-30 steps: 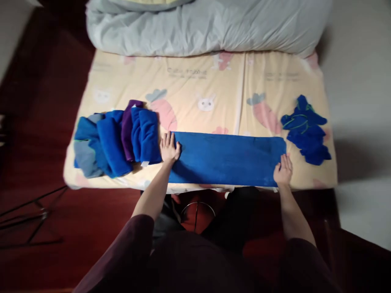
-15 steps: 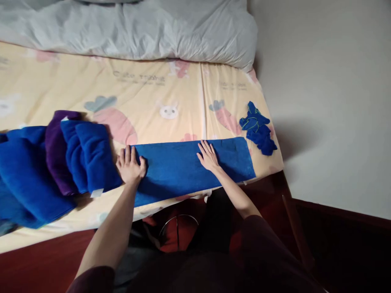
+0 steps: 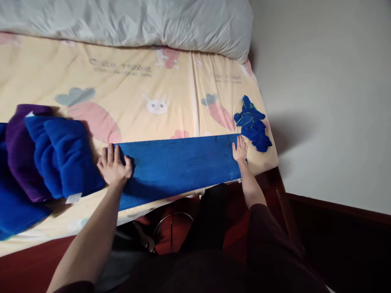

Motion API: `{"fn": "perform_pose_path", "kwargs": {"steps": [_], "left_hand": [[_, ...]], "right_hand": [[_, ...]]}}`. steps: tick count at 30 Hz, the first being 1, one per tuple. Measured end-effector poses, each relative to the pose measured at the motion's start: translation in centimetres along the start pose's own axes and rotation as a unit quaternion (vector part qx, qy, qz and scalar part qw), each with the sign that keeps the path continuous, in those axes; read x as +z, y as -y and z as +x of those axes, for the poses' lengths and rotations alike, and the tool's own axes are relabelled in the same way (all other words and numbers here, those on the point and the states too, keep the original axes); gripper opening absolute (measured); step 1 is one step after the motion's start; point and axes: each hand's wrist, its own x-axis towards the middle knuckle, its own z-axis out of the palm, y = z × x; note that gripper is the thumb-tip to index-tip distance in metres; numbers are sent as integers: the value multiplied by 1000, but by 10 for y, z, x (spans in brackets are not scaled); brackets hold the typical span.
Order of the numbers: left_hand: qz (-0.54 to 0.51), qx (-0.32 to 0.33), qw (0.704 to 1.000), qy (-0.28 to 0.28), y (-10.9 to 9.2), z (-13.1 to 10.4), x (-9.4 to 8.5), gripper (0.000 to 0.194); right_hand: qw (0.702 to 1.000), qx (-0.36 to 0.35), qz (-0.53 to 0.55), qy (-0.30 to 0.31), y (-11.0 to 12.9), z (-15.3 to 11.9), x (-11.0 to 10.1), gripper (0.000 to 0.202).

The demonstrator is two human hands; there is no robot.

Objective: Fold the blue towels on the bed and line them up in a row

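A long blue cloth (image 3: 183, 167), which looks like a towel, lies flat along the near edge of the bed. My left hand (image 3: 114, 166) rests on its left end, fingers spread and palm down. At the right end, my right hand (image 3: 240, 149) lies flat on the cloth with its fingers stretched out. Just beyond that hand is a crumpled blue cloth (image 3: 253, 124) with green edging. To the left of my left hand sits a folded blue cloth (image 3: 69, 154) with a white tag, beside a purple cloth (image 3: 23, 152).
The bed has a yellow sheet (image 3: 128, 97) printed with carrots and rabbits. A grey quilt (image 3: 137, 24) is bunched along the far side. On the right stands a pale wall (image 3: 330, 101). Below the bed edge, a round metal frame (image 3: 171, 228) shows near my legs.
My right hand has slid right along the blue cloth to its right end. My left hand stays spread on the left end. The view has shifted slightly.
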Motion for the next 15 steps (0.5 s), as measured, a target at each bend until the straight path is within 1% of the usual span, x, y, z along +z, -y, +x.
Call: {"fn": "perform_pose_path", "kwargs": {"steps": [3, 6, 11, 13, 15], "left_hand": [[-2, -5, 1000, 3, 0, 0, 0, 64], [-11, -12, 1000, 12, 1, 0, -1, 64], [-11, -18, 999, 24, 1, 0, -1, 63], [-9, -22, 999, 30, 0, 1, -1, 64], [0, -26, 999, 36, -2, 1, -2, 65]], "right_hand": [[1000, -14, -17, -9, 0, 1, 3, 66], [999, -23, -44, 3, 0, 4, 1, 67], [998, 9, -60, 36, 1, 18, -4, 69], [997, 23, -53, 40, 4, 21, -5, 69], [998, 21, -44, 40, 8, 20, -6, 69]]}}
